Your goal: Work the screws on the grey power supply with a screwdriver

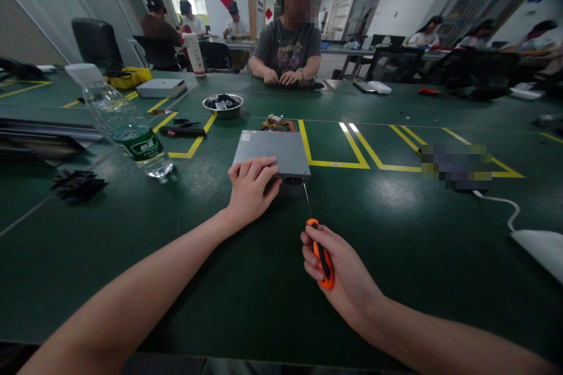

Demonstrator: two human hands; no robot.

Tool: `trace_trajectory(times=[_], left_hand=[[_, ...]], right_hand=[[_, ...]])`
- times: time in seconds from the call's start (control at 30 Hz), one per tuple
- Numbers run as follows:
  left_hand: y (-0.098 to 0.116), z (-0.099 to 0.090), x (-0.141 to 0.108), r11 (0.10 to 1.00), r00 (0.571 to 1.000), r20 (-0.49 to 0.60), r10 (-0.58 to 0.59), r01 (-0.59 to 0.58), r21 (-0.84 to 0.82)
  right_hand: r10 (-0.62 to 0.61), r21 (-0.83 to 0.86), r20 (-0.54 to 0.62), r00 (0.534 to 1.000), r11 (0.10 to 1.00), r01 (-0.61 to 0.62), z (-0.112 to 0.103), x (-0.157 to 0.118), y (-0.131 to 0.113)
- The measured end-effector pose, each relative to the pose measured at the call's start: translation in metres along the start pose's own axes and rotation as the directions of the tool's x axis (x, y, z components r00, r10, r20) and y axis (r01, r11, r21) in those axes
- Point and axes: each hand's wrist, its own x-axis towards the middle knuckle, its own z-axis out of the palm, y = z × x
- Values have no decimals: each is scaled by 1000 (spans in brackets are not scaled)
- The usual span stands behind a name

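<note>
Grey metal box (pixel 273 147) on the green surface (pixel 211 316), water bottle (pixel 139 143) to its left.
Left hand (pixel 250 188) grasps the box's near edge; right hand (pixel 345 266) grips a screwdriver (pixel 324 261), tip by the box's near-right corner.

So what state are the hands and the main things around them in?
Left hand: resting on the metal box.
Right hand: closed around the screwdriver.
Screwdriver: held, tip near the box's lower front corner.
Metal box: lying flat, nothing plugged into its socket.
Bottle: capped, standing.
Steel bowl: holding dark items.
Wires: bunched behind the box.
</note>
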Motion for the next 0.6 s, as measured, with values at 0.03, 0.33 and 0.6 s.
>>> trace_trajectory(times=[0.03, 0.33, 0.6], left_hand=[[0, 0, 0, 1000, 1000, 0, -1, 1, -1], [0, 0, 0, 1000, 1000, 5, -9, 9, -16], [0, 0, 0, 1000, 1000, 0, -14, 14, -28]], right_hand=[[-10, 6, -6, 1000, 1000, 11, 0, -1, 0], [96, 26, -13, 995, 995, -96, 2, -1, 1], [14, 89, -22, 1000, 996, -12, 4, -4, 2]])
